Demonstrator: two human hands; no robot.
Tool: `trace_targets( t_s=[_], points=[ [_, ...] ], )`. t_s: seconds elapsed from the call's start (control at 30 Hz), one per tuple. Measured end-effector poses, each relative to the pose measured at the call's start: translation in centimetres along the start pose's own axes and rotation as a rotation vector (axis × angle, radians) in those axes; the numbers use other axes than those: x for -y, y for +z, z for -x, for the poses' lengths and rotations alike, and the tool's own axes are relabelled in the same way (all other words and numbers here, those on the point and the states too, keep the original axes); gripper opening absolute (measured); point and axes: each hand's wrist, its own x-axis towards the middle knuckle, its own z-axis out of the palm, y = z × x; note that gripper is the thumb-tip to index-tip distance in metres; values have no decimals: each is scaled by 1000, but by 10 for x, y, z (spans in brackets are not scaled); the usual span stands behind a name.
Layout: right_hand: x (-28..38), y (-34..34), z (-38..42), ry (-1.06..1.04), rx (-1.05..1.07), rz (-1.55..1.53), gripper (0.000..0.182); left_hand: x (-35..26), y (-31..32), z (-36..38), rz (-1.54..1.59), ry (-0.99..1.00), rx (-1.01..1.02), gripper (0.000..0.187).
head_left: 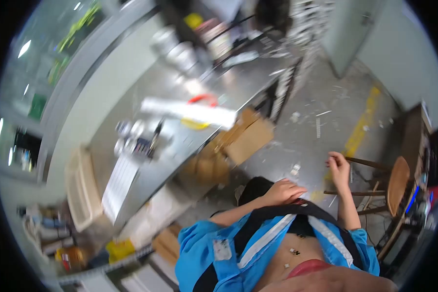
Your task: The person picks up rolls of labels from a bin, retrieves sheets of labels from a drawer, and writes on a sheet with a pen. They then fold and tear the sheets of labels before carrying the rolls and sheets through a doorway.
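Note:
My left hand is held in front of my body, over the dark front edge of my blue jacket. Its fingers are loosely bent, and nothing shows in them. Farther right, my right hand is raised above the floor, fingers apart and slightly curled, with no object in it. Nearest to that hand is a wooden chair, seen behind and beside it. Neither hand visibly touches the metal table at the left.
On the table lie a white roll, red tape, small bottles and paper sheets. Cardboard boxes stand by its edge. A beige plastic tray sits at the left. Scraps litter the floor near a yellow line.

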Motion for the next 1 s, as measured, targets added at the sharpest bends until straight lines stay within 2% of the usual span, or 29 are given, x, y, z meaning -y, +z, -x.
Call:
trace_targets(
  t_s=[0.07, 0.13, 0.2, 0.27, 0.33, 0.37, 0.47, 0.5, 0.6, 0.67, 0.73, 0.8, 0.87, 1.0],
  points=[
    [5, -28, -33, -39, -29, -68, 15, 14, 12, -37, 10, 10, 116, 16],
    [28, -53, -68, -19, 34, -298, 15, 38, 29, -67, 38, 39, 201, 16],
    [105, -80, -89, -246, 150, -400, 15, 59, 41, -102, 39, 72, 252, 15],
    [173, -102, -94, -503, 402, -804, 17, 82, 50, -138, 37, 82, 313, 15],
    [223, -122, -148, -937, 1014, -873, 22, 103, 58, -185, 95, 120, 316, 20],
    [234, -127, -162, -951, 987, -876, 22, 111, 55, -213, 111, 132, 343, 29],
    [255, -140, -208, -912, 1050, -1000, 38, 158, 63, -272, 141, 95, 426, 34],
    [255, -147, -226, -917, 1038, -1002, 38, 166, 65, -289, 142, 98, 437, 34],
    [251, -171, -276, -991, 1030, -991, 37, 185, 69, -346, -35, 157, 258, 25],
    [241, -189, -299, -1051, 960, -1065, 37, 187, 66, -379, 27, 135, 327, 23],
    [233, -218, -323, -1113, 943, -992, 38, 199, 79, -402, 93, 113, 385, 22],
    [224, -250, -346, -1170, 942, -899, 39, 221, 99, -417, 111, 78, 357, 17],
    [211, -283, -371, -1254, 1003, -802, 28, 233, 118, -442, 93, 51, 378, 17],
    [171, -364, -411, -1345, 823, -722, 31, 247, 171, -516, 113, 79, 369, 19]
  ],
)
